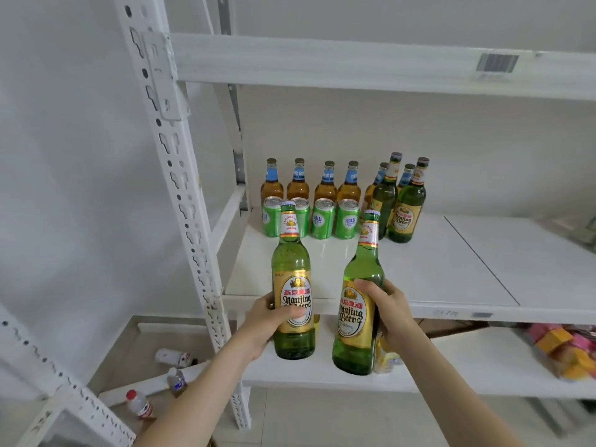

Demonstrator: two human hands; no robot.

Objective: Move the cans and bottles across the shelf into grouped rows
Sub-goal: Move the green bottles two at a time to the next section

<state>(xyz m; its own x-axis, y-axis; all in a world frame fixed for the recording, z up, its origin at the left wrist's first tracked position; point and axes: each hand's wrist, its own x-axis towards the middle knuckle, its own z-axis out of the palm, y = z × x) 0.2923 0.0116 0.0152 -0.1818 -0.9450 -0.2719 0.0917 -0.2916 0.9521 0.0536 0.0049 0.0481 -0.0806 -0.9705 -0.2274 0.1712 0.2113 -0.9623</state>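
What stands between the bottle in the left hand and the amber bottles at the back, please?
A row of four green cans, in the head view.

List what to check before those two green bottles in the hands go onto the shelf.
1. Left hand grip on left bottle: ok, fingers wrap its label.
2. Right hand grip on right bottle: ok, fingers curl round its body.
3. Both caps on: ok.
4. Bare shelf beside the standing green bottles: ok, free to their right.
5. Gap between held bottles and cans: cannot tell from this view.
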